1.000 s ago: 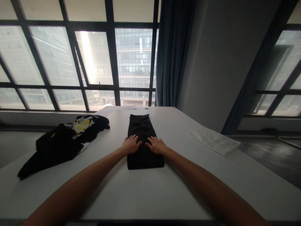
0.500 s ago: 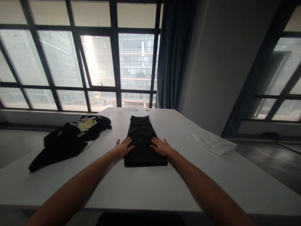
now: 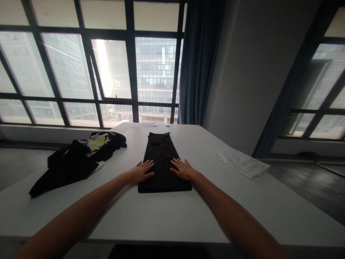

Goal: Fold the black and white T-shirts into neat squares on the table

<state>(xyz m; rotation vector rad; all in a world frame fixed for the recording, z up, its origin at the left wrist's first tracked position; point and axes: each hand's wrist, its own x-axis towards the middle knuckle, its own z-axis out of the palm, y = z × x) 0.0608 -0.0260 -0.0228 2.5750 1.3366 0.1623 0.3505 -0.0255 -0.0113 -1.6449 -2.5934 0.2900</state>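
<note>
A folded black garment (image 3: 162, 149) lies flat in a long, narrow shape on the white table (image 3: 159, 217) in front of me. It looks like trousers or a similar dark piece, though I cannot tell its exact kind. My left hand (image 3: 140, 171) rests on its left edge, palm down with fingers apart. On the opposite edge lies my right hand (image 3: 183, 169), also flat with spread fingers. Neither hand grips the cloth.
Crumpled black clothing (image 3: 78, 158) with a white and yellow print lies at the table's left edge. On the right is a flat, whitish, see-through plastic bag (image 3: 242, 162). Papers (image 3: 145, 125) lie at the far end, before the windows and a blue curtain (image 3: 198, 64).
Both hands stay flat on the black garment. Its near end now looks slightly wider and reaches further left. The whole view has shifted a little.
</note>
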